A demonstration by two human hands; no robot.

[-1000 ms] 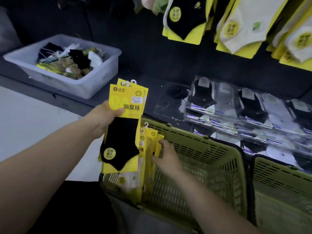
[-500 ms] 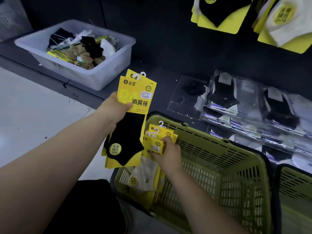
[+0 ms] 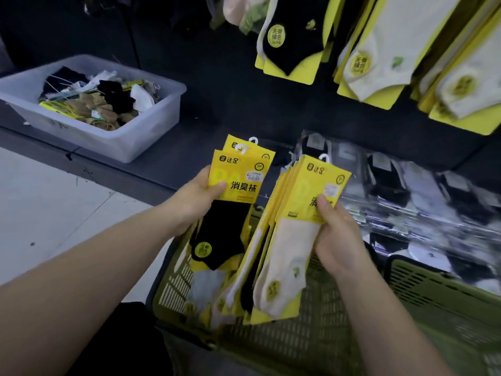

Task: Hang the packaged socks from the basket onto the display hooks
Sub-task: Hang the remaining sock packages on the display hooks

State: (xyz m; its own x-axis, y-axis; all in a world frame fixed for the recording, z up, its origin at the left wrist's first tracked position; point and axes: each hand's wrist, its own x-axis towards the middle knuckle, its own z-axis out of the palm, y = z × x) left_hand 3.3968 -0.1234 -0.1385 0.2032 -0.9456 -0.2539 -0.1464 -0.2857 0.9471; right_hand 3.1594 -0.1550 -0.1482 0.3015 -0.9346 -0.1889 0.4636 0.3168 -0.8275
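I am looking down through the head camera at a green basket (image 3: 311,343) with slotted plastic walls. Both bare hands are raised just above it.

The left hand (image 3: 195,198), over the basket's left rim, grips the black-sock packs (image 3: 238,183). These are at least two stacked yellow cards with black print, held with the thumb across the front card and the fingers curled behind. A black ankle sock with a round yellow sticker hangs from the front card toward the basket.

The right hand (image 3: 336,234), above the basket's middle, pinches a fanned bundle of packs (image 3: 287,267), with the thumb pressed on the front yellow header. The front pack holds a cream sock, and the edges of several more cards show behind it. The bundle's lower ends hang over the basket's opening. Each held stack has a small white plastic hook at its top.

By the basket's left wall a pale-sock pack (image 3: 206,294) shows. I cannot tell whether it rests in the basket or belongs to a held stack.

Just right of the basket stands a second green basket (image 3: 447,294). Beyond the basket, clear-bagged socks (image 3: 406,185) lie blurred on a dark shelf. Higher above the basket, hanging sock packs (image 3: 292,50) on yellow cards line the display wall, some black and some pale. Well to the basket's left, a clear plastic tub (image 3: 151,131) holds loose socks.
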